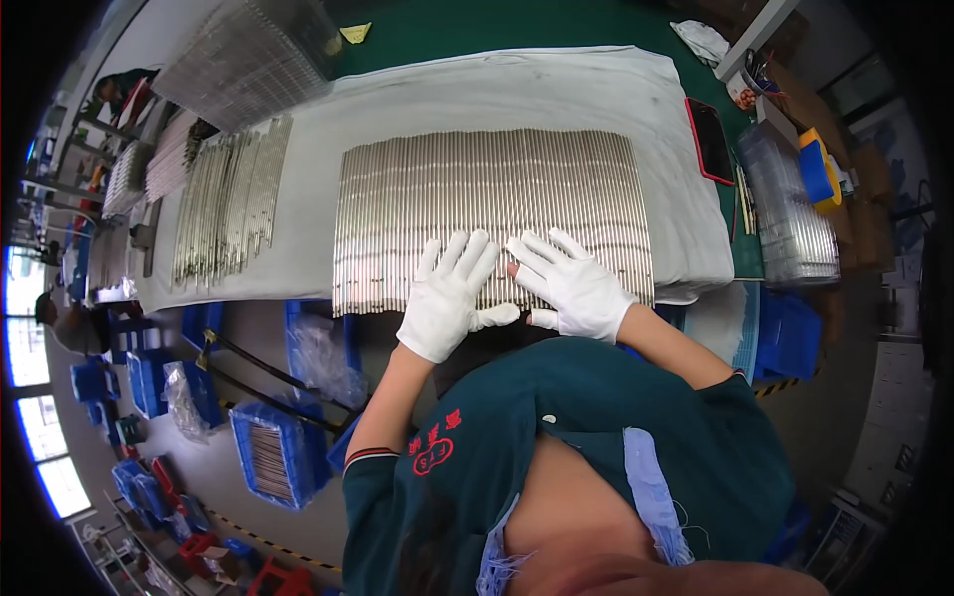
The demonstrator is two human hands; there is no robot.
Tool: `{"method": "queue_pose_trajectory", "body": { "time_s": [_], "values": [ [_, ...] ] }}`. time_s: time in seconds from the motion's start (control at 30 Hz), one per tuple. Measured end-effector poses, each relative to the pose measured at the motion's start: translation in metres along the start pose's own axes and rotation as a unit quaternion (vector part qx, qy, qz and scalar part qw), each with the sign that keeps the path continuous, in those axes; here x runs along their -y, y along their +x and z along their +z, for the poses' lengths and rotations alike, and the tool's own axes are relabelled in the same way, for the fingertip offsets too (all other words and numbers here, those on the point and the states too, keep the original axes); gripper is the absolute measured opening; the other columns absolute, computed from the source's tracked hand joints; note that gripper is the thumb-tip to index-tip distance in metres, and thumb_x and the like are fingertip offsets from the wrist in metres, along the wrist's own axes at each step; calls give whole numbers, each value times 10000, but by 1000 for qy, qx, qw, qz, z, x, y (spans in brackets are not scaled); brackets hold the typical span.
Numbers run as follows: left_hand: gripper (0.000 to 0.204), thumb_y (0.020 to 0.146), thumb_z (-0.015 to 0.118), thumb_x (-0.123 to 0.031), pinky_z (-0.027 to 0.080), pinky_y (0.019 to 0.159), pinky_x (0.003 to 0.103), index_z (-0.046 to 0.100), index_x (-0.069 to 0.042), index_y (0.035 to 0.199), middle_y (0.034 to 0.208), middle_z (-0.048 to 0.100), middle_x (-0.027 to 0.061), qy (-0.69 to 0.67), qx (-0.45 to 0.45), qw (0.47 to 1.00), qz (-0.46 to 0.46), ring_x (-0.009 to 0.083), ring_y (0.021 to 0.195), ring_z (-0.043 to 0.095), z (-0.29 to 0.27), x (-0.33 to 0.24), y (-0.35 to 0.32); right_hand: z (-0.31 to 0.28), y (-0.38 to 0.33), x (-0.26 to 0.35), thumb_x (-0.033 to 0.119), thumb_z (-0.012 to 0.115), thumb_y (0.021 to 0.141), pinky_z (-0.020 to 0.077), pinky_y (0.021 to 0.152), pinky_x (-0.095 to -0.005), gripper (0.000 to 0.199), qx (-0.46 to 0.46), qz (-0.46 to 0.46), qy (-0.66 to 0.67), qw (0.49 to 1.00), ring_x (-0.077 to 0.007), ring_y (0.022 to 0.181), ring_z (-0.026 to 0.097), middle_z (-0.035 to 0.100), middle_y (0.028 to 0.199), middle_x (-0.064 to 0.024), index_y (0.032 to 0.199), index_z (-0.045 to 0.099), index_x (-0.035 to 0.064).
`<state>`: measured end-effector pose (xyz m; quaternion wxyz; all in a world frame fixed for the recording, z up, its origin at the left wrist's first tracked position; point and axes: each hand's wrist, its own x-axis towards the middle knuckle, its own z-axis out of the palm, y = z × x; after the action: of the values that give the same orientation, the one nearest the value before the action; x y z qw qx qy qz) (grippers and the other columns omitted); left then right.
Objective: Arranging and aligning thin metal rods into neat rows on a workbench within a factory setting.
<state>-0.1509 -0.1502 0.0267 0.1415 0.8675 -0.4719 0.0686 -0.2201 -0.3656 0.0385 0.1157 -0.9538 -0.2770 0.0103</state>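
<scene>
A wide row of thin silvery metal rods [487,184] lies side by side on a white cloth [417,94] in front of me. My left hand [445,296], in a white glove, rests on the near part of the row with its fingers spread. Beside it my right hand [578,290] lies flat on the same rods, fingers apart; its white glove leaves some fingertips bare. Neither hand grips anything. Further left, a looser batch of similar rods [231,199] lies on the cloth.
Stacked clear plastic trays [243,65] stand at the back left. On the right are a phone with a red edge [709,141], more clear trays [790,204] and a yellow-and-blue tape dispenser [819,169]. Blue bins [276,452] stand on the floor at lower left.
</scene>
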Motion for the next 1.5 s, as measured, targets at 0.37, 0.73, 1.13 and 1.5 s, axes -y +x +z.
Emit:
{"method": "queue_pose_trajectory", "body": {
  "time_s": [0.37, 0.73, 1.13, 1.5],
  "values": [
    [604, 657, 738, -284, 369, 963, 410, 541, -90, 1195, 1202, 522, 56, 11, -8, 1000, -17, 236, 1131, 479, 7, -22, -12, -11, -14, -17, 379, 579, 851, 236, 1126, -485, 629, -37, 30, 72, 996, -367, 1353, 348, 380, 1446, -223, 1313, 460, -32],
    [516, 623, 704, -165, 419, 908, 372, 569, -85, 1114, 1131, 570, 48, -17, -63, 998, -8, 226, 1070, 536, 16, -17, -14, 5, 49, -87, 405, 515, 907, 202, 1145, -471, 604, -31, 25, -37, 999, -332, 1391, 294, 336, 1486, -188, 1357, 437, 9],
    [608, 685, 686, -450, 445, 820, 380, 579, -12, 1093, 1093, 577, 117, -69, -80, 994, 10, 283, 988, 548, 6, -17, -9, -2, 110, -120, 380, 409, 962, 196, 1151, -434, 541, -18, 82, -60, 995, -292, 1403, 277, 324, 1509, -134, 1392, 419, 53],
    [446, 787, 632, -388, 446, 776, 364, 590, -32, 1053, 1054, 581, 99, -36, -136, 990, 33, 257, 938, 551, 12, -15, -12, 2, 110, -119, 425, 414, 950, 251, 1115, -449, 554, -28, 61, -88, 994, -295, 1371, 319, 357, 1481, -135, 1355, 451, 47]
  ]
}}
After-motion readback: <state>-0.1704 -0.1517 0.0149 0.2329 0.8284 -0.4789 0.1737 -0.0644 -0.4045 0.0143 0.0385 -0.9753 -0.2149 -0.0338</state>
